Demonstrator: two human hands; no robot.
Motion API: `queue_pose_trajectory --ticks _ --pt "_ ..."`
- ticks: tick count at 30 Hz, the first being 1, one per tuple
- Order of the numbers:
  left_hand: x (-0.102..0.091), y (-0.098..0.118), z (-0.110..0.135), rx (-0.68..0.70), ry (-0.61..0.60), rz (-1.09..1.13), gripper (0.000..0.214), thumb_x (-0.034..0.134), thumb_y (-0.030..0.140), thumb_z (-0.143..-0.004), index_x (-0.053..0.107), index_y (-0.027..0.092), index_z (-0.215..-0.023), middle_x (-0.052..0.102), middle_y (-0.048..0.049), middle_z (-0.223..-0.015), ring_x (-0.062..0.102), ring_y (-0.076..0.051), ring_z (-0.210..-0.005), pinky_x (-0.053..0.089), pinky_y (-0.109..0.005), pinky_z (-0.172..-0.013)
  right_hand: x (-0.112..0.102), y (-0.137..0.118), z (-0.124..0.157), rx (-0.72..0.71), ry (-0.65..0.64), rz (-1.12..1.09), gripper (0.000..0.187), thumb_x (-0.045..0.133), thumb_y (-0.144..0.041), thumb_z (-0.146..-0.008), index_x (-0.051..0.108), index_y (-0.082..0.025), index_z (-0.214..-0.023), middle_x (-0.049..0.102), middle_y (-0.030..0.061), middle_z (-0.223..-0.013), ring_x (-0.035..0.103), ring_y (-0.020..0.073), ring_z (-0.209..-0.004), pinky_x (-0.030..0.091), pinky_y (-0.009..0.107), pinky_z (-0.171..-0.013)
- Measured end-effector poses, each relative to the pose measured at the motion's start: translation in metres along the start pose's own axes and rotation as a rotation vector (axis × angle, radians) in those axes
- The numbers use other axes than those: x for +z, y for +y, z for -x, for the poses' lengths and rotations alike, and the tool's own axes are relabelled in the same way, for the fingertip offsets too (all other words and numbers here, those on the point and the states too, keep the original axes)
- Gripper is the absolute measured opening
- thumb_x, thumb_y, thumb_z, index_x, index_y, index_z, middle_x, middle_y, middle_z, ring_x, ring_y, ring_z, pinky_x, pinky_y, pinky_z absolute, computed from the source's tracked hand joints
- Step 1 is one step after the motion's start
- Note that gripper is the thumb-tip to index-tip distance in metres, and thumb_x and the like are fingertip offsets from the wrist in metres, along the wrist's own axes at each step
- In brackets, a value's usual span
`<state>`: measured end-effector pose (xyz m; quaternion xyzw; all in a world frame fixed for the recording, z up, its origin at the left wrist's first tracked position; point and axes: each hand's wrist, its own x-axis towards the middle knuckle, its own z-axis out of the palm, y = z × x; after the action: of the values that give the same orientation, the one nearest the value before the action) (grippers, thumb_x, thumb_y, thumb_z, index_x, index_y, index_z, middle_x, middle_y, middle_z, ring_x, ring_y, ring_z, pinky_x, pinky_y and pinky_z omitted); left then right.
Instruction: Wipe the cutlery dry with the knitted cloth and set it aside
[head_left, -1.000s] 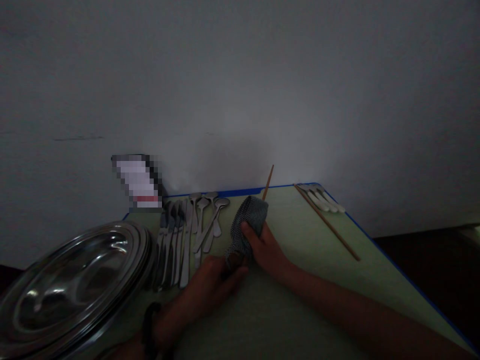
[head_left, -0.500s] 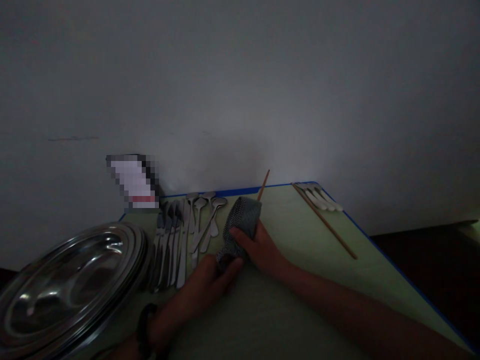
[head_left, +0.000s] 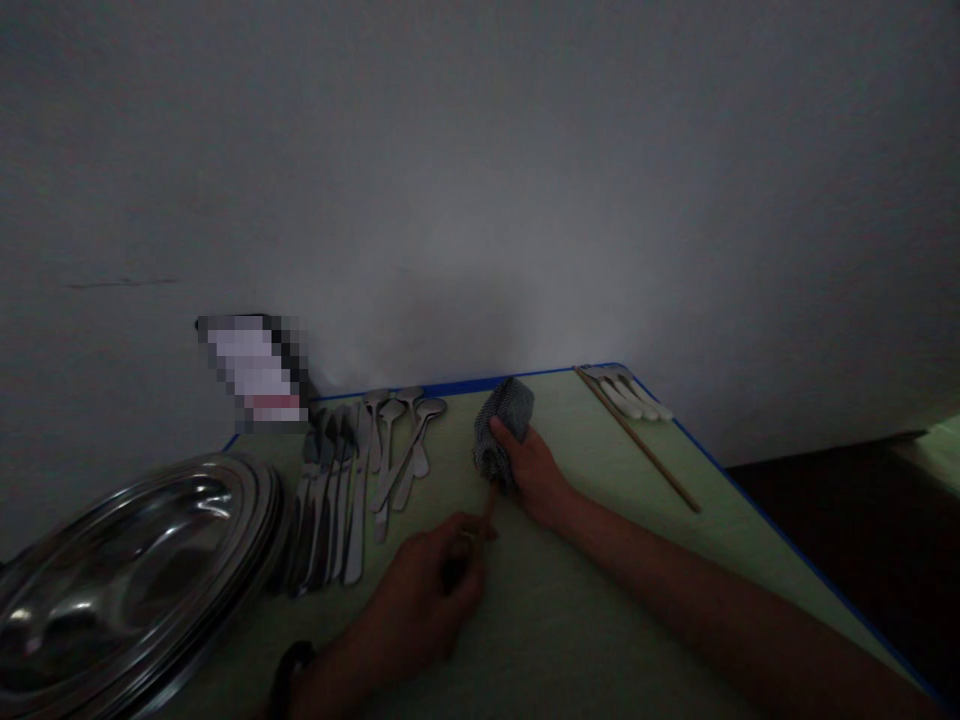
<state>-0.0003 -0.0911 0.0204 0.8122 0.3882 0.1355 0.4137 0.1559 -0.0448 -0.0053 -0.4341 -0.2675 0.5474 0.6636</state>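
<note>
My right hand (head_left: 532, 470) is closed around a grey patterned cloth (head_left: 507, 415), bunched up above the middle of the table. Out of the cloth's lower end comes a thin wooden chopstick (head_left: 491, 500), whose near part is pinched by the fingers of my left hand (head_left: 427, 590). The cloth hides the rest of the chopstick. Left of the cloth lie several metal spoons (head_left: 409, 450). Another chopstick (head_left: 649, 460) rests on the table to the right, beside several white-handled forks (head_left: 634, 395).
Stacked oval metal trays (head_left: 247, 560) fill the table's left side. Several table knives (head_left: 351, 520) lie between them and the spoons. A blurred-out phone-like object (head_left: 255, 365) leans on the wall (head_left: 480, 180). The green table (head_left: 600, 590) has a blue edge.
My left hand has moved from the cloth toward me and now pinches the chopstick's near end. The chopstick's far tip no longer shows past the cloth, which is bunched smaller.
</note>
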Motion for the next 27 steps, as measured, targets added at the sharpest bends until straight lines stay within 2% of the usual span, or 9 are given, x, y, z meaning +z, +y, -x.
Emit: queue_pose_trajectory --ticks 2,4,10,14,18,22,24,27 --pt "-0.003 0.001 -0.002 -0.052 0.008 0.127 0.032 0.040 0.021 -0.080 0.043 0.019 -0.112 0.058 0.0041 -0.065 0.050 -0.011 -0.053 0.036 -0.019 -0.048 0.000 -0.001 0.001 -0.017 -0.027 0.025 0.033 0.068 -0.040 -0.065 0.058 -0.017 -0.087 0.064 -0.0010 -0.074 0.059 0.0118 -0.063 0.048 0.022 -0.056" --pt "-0.004 0.002 -0.004 -0.067 0.030 0.184 0.035 0.041 0.021 -0.080 0.038 0.019 -0.115 0.056 0.0051 -0.063 0.050 -0.011 -0.054 0.038 -0.020 -0.049 -0.001 -0.001 0.002 -0.021 -0.066 0.023 0.034 0.069 -0.037 -0.065 0.056 -0.018 -0.091 0.065 -0.0005 -0.078 0.060 0.0131 -0.067 0.049 0.024 -0.060" --pt "-0.004 -0.002 -0.006 0.023 0.151 0.160 0.019 0.043 0.018 -0.078 0.043 0.020 -0.097 0.058 0.0018 -0.073 0.054 -0.013 -0.066 0.042 -0.023 -0.061 -0.001 -0.003 0.002 0.042 -0.092 -0.087 0.033 0.071 -0.026 -0.062 0.055 -0.019 -0.090 0.066 -0.0011 -0.079 0.061 0.0134 -0.067 0.050 0.027 -0.063" --pt "-0.003 -0.007 -0.004 0.082 0.118 0.064 0.014 0.042 0.014 -0.080 0.051 0.020 -0.089 0.059 0.0006 -0.078 0.055 -0.014 -0.071 0.044 -0.023 -0.065 0.002 -0.004 0.001 0.140 -0.072 -0.177 0.027 0.066 -0.032 -0.068 0.057 -0.018 -0.089 0.067 -0.0007 -0.076 0.061 0.0123 -0.060 0.049 0.025 -0.057" --pt "-0.002 -0.009 -0.001 0.113 0.072 -0.014 0.029 0.043 0.015 -0.082 0.058 0.024 -0.105 0.063 0.0003 -0.090 0.056 -0.015 -0.078 0.044 -0.024 -0.073 0.001 -0.002 0.002 0.115 -0.104 -0.107 0.029 0.068 -0.033 -0.067 0.058 -0.018 -0.090 0.067 -0.0001 -0.077 0.062 0.0131 -0.064 0.050 0.025 -0.059" --pt "-0.003 -0.005 -0.001 0.091 0.054 -0.007 0.044 0.041 0.020 -0.085 0.044 0.025 -0.129 0.061 0.0005 -0.087 0.056 -0.014 -0.077 0.045 -0.024 -0.073 -0.002 0.000 0.002 0.093 -0.161 -0.066 0.034 0.071 -0.034 -0.064 0.059 -0.019 -0.092 0.067 0.0007 -0.085 0.063 0.0148 -0.076 0.049 0.030 -0.074" --pt "-0.002 -0.002 -0.002 0.056 0.046 -0.009 0.046 0.041 0.022 -0.086 0.040 0.022 -0.132 0.059 0.0016 -0.078 0.054 -0.013 -0.069 0.045 -0.023 -0.066 -0.002 -0.001 0.001 0.117 -0.202 -0.102 0.035 0.067 -0.040 -0.067 0.061 -0.019 -0.093 0.068 0.0016 -0.088 0.062 0.0169 -0.085 0.047 0.032 -0.081" --pt "-0.002 -0.001 -0.002 0.033 0.032 -0.004 0.044 0.040 0.023 -0.086 0.042 0.020 -0.130 0.058 0.0020 -0.075 0.053 -0.013 -0.066 0.045 -0.023 -0.063 -0.001 -0.003 -0.001 0.168 -0.217 -0.191 0.041 0.053 -0.055 -0.074 0.062 -0.020 -0.092 0.068 0.0036 -0.089 0.060 0.0203 -0.095 0.046 0.036 -0.084"
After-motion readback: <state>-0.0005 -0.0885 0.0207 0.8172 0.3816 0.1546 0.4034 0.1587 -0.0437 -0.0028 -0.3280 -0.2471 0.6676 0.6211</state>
